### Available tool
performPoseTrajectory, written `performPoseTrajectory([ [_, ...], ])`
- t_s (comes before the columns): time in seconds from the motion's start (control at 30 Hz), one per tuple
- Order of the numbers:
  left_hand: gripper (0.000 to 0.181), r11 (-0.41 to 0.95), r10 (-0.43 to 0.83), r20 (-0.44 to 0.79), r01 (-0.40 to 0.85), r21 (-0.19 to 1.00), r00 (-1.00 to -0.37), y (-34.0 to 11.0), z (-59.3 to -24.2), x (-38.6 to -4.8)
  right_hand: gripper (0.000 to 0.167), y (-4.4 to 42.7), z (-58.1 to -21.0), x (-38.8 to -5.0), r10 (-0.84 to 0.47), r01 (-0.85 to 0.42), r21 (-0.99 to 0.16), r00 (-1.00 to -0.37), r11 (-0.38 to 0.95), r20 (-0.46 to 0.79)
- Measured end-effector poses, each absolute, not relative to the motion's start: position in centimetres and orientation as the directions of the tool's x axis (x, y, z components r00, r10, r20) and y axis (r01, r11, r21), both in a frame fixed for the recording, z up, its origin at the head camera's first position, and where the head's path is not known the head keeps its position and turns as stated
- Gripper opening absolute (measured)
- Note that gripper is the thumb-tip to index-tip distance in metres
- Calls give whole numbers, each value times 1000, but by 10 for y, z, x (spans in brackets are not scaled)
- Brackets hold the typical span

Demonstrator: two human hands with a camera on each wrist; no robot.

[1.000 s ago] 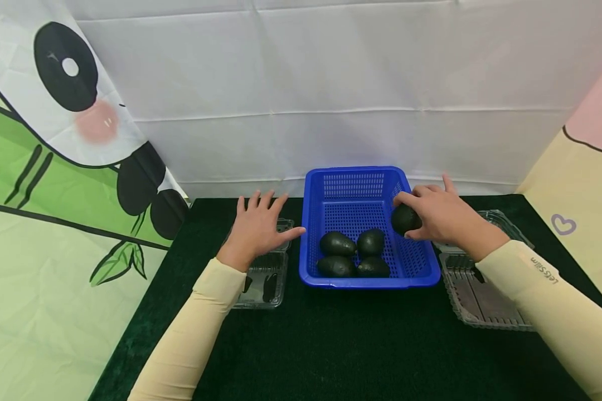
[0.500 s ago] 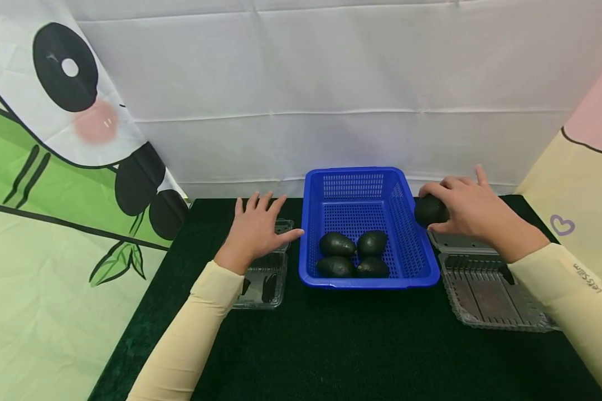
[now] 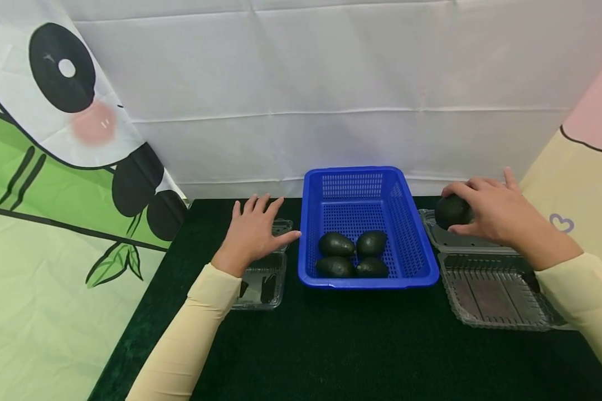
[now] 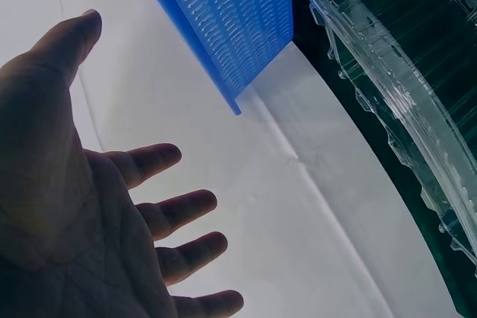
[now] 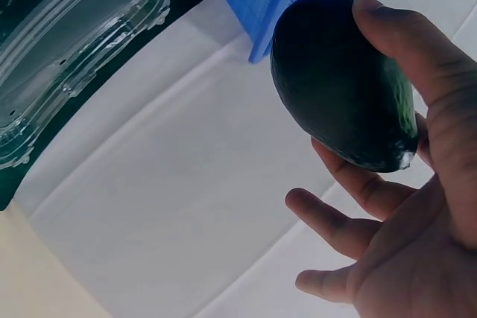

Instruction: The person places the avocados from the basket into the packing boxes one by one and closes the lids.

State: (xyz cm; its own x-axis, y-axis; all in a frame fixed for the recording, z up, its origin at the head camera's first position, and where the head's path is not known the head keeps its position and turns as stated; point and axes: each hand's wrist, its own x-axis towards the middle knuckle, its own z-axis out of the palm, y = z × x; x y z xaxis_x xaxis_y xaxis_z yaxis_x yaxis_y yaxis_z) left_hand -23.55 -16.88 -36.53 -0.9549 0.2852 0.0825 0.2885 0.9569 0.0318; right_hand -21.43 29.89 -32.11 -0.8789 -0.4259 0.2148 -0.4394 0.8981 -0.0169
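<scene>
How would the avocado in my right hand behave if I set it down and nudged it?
The avocado would probably roll, since its sides are rounded, though likely in a curve because one end looks narrower. Its skin looks smooth, so it may be slightly slippery in your right hand.

The head camera is looking forward and down from farther back, taking in the left hand [image 3: 253, 236] and right hand [image 3: 501, 214]. Each wrist camera is facing its own hand's palm side closely; all three are sharing the basket [image 3: 368, 283].
</scene>
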Motion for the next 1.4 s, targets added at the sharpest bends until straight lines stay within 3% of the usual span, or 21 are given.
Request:
performPoseTrajectory([
  [0.67,92,962,262,51,265,61,-964,-181,-373,-230,69,325,-338,-198,-424,-447,-14,-857,894,294],
  [1.4,89,962,262,42,264,65,-964,-186,-379,-226,70,333,-368,-182,-414,-440,-72,-880,895,231],
])
